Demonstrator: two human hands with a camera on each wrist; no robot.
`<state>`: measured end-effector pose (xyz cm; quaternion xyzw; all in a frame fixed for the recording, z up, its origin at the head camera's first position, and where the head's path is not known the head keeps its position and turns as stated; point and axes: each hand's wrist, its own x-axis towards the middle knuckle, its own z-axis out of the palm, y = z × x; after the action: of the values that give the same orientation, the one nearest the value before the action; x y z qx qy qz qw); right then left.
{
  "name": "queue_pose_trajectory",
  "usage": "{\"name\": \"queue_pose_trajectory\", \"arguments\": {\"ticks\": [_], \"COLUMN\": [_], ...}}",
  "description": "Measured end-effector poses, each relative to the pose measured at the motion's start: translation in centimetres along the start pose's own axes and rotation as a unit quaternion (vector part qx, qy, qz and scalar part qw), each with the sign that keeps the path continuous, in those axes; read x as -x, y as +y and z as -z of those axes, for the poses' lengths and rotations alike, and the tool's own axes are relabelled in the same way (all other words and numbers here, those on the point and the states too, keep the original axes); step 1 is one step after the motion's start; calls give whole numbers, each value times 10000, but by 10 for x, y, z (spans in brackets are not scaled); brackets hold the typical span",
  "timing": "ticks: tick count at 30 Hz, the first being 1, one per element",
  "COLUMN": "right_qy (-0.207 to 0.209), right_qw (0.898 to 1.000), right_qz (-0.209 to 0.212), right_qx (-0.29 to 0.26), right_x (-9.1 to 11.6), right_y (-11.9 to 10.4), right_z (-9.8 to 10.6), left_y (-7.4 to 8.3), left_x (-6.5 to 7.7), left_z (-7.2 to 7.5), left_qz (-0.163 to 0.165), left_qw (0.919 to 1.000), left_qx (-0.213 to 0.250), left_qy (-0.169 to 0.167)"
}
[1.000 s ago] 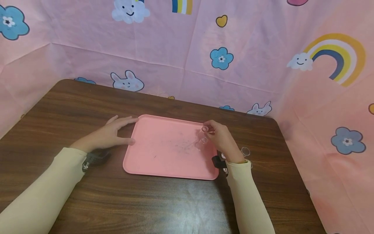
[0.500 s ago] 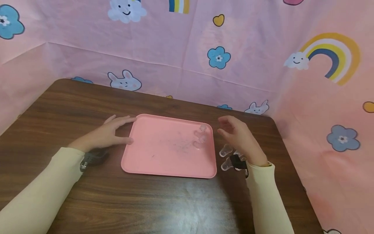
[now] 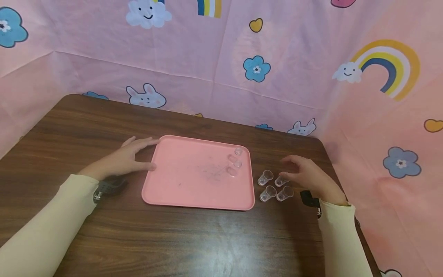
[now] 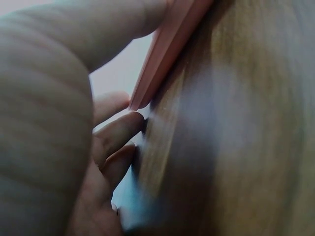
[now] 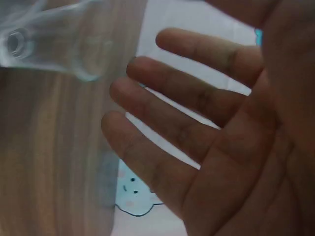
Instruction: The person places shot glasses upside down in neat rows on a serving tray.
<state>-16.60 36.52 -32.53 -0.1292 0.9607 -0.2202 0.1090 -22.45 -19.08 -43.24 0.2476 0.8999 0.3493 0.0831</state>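
My left hand (image 3: 119, 159) rests at the left side of a pink tray (image 3: 194, 192), thumb on the rim and fingers spread toward its far corner. In the left wrist view, the fingertips (image 4: 130, 120) are right at the tray's edge. Two small clear shot glasses (image 3: 234, 168) stand at the tray's right end. Beyond its right rim, several more clear shot glasses (image 3: 265, 177) are grouped on the table. My right hand (image 3: 308, 177) hovers beside the group with nothing in it, thumb overlapping the far-right glass (image 3: 279, 181). The right wrist view shows its fingers loosely extended near a glass (image 5: 59, 46).
Dark wood-grain table (image 3: 166, 238) lies under everything, its right edge close beyond my right forearm. A pink cloth (image 3: 194, 57) printed with rainbows, flowers and rabbits hangs behind and along the sides. Dark smudges mark the tray's middle.
My right hand has let go of a shot glass at the tray's far right corner and moved right, over to the glasses on the table. The left hand has stayed at the tray.
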Motion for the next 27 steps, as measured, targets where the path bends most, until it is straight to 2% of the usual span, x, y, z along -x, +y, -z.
{"name": "queue_pose_trajectory", "arguments": {"ticks": [7, 15, 22, 27], "right_qy": [-280, -525, -595, -527], "right_qw": [9989, 9963, 9937, 9955], "right_qz": [218, -211, -18, 114], "right_qx": [-292, -652, -945, -774], "right_x": [-4, -6, -10, -12], "right_y": [-2, -5, -5, -8], "right_z": [-17, -26, -32, -33], "left_y": [0, -1, 1, -1], "left_x": [1, 0, 2, 2], "left_z": [0, -2, -1, -1], "left_qz": [-20, -19, 42, 26], "left_qw": [10000, 10000, 10000, 10000], "left_qx": [7, 24, 72, 58], "left_qy": [38, 13, -16, -5]}}
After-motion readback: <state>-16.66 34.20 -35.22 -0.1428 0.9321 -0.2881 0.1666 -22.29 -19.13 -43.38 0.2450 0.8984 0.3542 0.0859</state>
